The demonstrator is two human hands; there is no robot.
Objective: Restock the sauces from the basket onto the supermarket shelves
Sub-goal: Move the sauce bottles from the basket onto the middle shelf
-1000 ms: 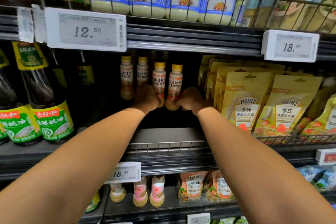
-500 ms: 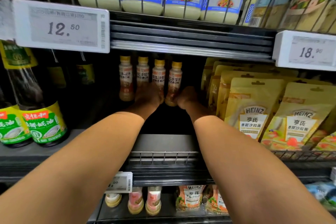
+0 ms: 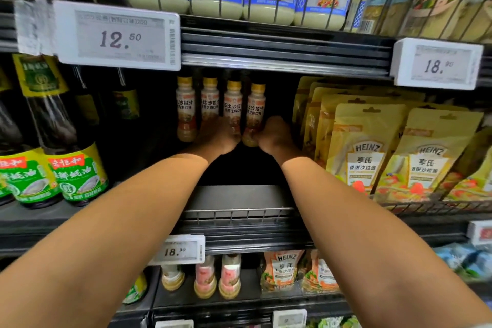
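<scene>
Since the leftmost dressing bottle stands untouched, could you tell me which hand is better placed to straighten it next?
Probably the left hand: holding the third dressing bottle, it is nearer the leftmost dressing bottle; the right hand holds the rightmost dressing bottle, farthest away.

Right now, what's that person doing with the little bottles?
A person is stocking a shop shelf. Both arms reach to the back of the middle shelf, where four small yellow-capped sauce bottles stand in a row. The left hand grips the third bottle, and the right hand grips the end bottle beside it. Dark bottles stand to the left, Heinz pouches to the right. No basket is in view.
</scene>
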